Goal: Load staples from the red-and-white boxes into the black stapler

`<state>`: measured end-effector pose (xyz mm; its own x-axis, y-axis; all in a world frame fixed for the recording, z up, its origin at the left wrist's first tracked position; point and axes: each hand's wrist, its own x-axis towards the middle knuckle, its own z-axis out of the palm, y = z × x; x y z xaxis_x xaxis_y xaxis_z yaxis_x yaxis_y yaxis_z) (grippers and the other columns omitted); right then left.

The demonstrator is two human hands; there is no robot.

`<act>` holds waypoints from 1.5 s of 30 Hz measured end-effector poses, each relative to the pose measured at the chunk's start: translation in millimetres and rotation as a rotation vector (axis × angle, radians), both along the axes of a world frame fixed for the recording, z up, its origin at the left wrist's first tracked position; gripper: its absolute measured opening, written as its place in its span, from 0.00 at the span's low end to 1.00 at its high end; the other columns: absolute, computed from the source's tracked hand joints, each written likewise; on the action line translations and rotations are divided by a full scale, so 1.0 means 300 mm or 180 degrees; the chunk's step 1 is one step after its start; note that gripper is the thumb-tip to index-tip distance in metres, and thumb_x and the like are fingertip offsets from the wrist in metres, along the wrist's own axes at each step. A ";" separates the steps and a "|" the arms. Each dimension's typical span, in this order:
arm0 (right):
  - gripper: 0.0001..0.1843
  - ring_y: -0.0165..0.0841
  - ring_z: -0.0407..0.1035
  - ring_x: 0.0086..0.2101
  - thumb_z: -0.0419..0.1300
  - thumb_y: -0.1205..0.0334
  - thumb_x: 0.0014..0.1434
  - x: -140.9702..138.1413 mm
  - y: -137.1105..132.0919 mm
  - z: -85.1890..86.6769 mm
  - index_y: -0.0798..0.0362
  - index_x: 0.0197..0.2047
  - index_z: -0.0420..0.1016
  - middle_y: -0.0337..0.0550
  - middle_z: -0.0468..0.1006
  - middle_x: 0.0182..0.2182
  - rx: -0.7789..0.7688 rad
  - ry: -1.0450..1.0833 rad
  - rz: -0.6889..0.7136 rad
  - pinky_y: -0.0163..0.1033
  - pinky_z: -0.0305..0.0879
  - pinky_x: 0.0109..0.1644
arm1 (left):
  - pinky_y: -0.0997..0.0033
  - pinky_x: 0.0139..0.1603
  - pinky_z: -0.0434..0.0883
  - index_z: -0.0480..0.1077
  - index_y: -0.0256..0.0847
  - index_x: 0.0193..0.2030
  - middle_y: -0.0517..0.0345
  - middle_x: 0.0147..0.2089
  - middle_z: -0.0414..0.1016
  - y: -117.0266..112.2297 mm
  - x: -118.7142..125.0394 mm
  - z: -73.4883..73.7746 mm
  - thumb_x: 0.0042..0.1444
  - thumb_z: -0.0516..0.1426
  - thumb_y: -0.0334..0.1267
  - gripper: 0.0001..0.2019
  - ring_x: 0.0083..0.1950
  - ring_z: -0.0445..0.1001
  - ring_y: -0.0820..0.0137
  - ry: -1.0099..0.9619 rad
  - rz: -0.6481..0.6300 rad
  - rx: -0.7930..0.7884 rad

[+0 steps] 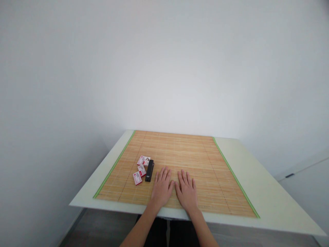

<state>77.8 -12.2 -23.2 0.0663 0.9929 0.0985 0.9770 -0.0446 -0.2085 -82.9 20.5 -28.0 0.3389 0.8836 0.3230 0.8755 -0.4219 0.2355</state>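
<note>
My left hand (162, 188) lies flat, palm down, on the bamboo mat (177, 147), fingers stretched forward. Beside it, my right hand (186, 190) rests the same way, and the two thumbs nearly meet. Neither hand holds anything. Just left of my left hand is a black stapler (149, 171), lying lengthwise away from me and apart from the fingers. Several small red-and-white boxes lie left of the stapler: one nearest me (137, 178), one in the middle (142, 170), and others behind (141, 160). Their small print is too tiny to read.
The mat has green edging (236, 178) and covers much of a white table (272, 202). A white wall (180, 68) stands behind the table and another on the left. At the right, a dark piece on a thin cable (290, 175) shows against a white surface.
</note>
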 end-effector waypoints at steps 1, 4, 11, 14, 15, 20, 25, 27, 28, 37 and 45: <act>0.33 0.40 0.33 0.75 0.41 0.45 0.74 0.000 0.000 -0.001 0.41 0.78 0.46 0.34 0.40 0.77 -0.0009 0.0000 -0.0003 0.55 0.29 0.76 | 0.43 0.77 0.51 0.54 0.47 0.76 0.53 0.79 0.50 0.000 0.000 0.001 0.72 0.46 0.45 0.27 0.80 0.45 0.58 0.0000 -0.0001 -0.0005; 0.33 0.40 0.33 0.75 0.41 0.46 0.74 0.000 -0.001 -0.002 0.40 0.78 0.46 0.34 0.41 0.77 -0.0006 0.0014 -0.0003 0.56 0.29 0.76 | 0.43 0.77 0.51 0.53 0.47 0.76 0.53 0.79 0.51 -0.001 -0.001 0.004 0.73 0.46 0.45 0.27 0.80 0.45 0.58 -0.0011 -0.0015 -0.0015; 0.33 0.40 0.34 0.75 0.42 0.47 0.74 -0.005 -0.004 0.009 0.41 0.78 0.46 0.34 0.43 0.77 -0.0051 0.0047 -0.0025 0.55 0.30 0.76 | 0.41 0.77 0.51 0.53 0.48 0.77 0.53 0.79 0.52 -0.003 -0.002 0.008 0.72 0.47 0.45 0.28 0.80 0.46 0.57 -0.0048 -0.0029 -0.0024; 0.33 0.40 0.34 0.75 0.42 0.47 0.74 -0.007 -0.005 0.014 0.41 0.78 0.46 0.34 0.43 0.77 -0.0081 0.0039 -0.0041 0.54 0.29 0.76 | 0.41 0.77 0.51 0.54 0.47 0.76 0.53 0.79 0.51 -0.004 -0.002 0.009 0.73 0.46 0.46 0.27 0.80 0.45 0.57 -0.0041 -0.0025 -0.0042; 0.33 0.40 0.34 0.75 0.42 0.47 0.74 -0.006 -0.005 0.015 0.41 0.78 0.46 0.34 0.43 0.77 -0.0081 0.0036 -0.0040 0.54 0.29 0.76 | 0.41 0.77 0.51 0.54 0.47 0.76 0.53 0.79 0.51 -0.004 -0.001 0.009 0.72 0.46 0.46 0.27 0.80 0.45 0.57 -0.0038 -0.0021 -0.0046; 0.33 0.40 0.34 0.75 0.41 0.47 0.74 -0.002 -0.006 0.016 0.41 0.78 0.47 0.34 0.42 0.77 -0.0049 0.0043 -0.0011 0.55 0.29 0.76 | 0.42 0.77 0.51 0.54 0.47 0.76 0.53 0.79 0.51 -0.002 0.000 0.003 0.72 0.47 0.45 0.27 0.80 0.45 0.57 -0.0018 -0.0002 -0.0037; 0.33 0.39 0.35 0.75 0.42 0.46 0.74 0.002 -0.002 0.013 0.41 0.78 0.47 0.35 0.43 0.77 -0.0051 0.0056 -0.0004 0.54 0.30 0.76 | 0.43 0.77 0.51 0.54 0.46 0.76 0.52 0.79 0.51 -0.002 0.000 0.003 0.73 0.45 0.46 0.27 0.80 0.45 0.58 0.0004 -0.0011 -0.0016; 0.33 0.40 0.35 0.75 0.42 0.46 0.74 0.002 -0.003 0.012 0.41 0.78 0.47 0.34 0.43 0.77 -0.0044 0.0060 0.0002 0.54 0.30 0.76 | 0.43 0.77 0.51 0.54 0.47 0.76 0.53 0.79 0.51 -0.003 0.000 0.004 0.73 0.45 0.46 0.27 0.80 0.45 0.58 0.0007 -0.0005 -0.0017; 0.33 0.40 0.35 0.75 0.42 0.46 0.74 0.001 -0.004 0.012 0.41 0.78 0.47 0.34 0.43 0.77 -0.0035 0.0059 -0.0003 0.55 0.30 0.76 | 0.43 0.77 0.51 0.54 0.47 0.76 0.53 0.79 0.51 -0.003 0.000 0.005 0.73 0.46 0.46 0.27 0.80 0.45 0.58 0.0007 -0.0001 -0.0024; 0.33 0.40 0.35 0.75 0.41 0.47 0.74 -0.014 -0.028 0.016 0.42 0.78 0.47 0.37 0.43 0.77 -0.0027 0.0071 -0.0163 0.55 0.30 0.76 | 0.42 0.77 0.50 0.53 0.48 0.77 0.53 0.79 0.51 -0.002 0.001 0.004 0.72 0.46 0.45 0.28 0.80 0.46 0.57 -0.0065 -0.0018 -0.0040; 0.33 0.39 0.34 0.75 0.41 0.47 0.73 -0.014 -0.028 0.019 0.41 0.78 0.47 0.36 0.42 0.77 -0.0053 0.0025 -0.0163 0.55 0.29 0.76 | 0.42 0.77 0.51 0.54 0.47 0.76 0.53 0.79 0.51 -0.001 0.002 0.002 0.72 0.46 0.45 0.27 0.80 0.45 0.57 -0.0064 -0.0017 -0.0035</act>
<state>73.6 -20.6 -17.5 0.1178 0.9897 0.0812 0.9717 -0.0980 -0.2148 -82.4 20.2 -27.5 0.3373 0.8854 0.3199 0.8683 -0.4239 0.2577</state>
